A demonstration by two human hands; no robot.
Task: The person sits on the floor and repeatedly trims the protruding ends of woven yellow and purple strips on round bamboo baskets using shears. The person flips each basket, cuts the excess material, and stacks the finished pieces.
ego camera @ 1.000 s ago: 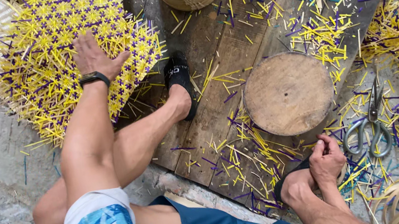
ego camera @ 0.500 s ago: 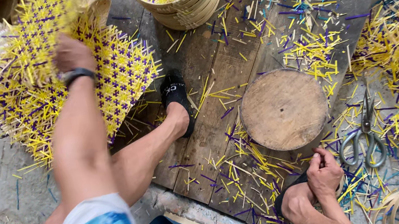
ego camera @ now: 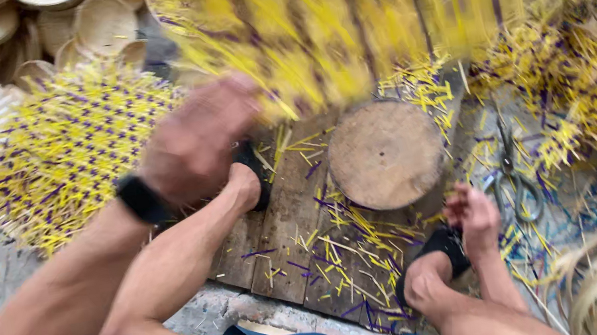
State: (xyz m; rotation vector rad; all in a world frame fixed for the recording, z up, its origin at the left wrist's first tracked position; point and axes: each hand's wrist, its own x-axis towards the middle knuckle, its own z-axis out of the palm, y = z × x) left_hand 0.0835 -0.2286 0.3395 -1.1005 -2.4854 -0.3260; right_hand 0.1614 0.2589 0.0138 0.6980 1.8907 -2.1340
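Yellow-and-purple woven mat (ego camera: 338,15), blurred and gripped at its near edge by the left hand (ego camera: 197,140), hangs lifted over the round wooden block (ego camera: 387,153), not yet set down, while the right hand (ego camera: 472,213) rests loosely curled, empty, beside scissors (ego camera: 515,184).

Single head-worn view, steeply downward and close over knees, round wooden block (ego camera: 387,154) and strewn floor

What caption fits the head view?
Left hand swings a blurred yellow woven mat over a round wooden block; right hand rests low.
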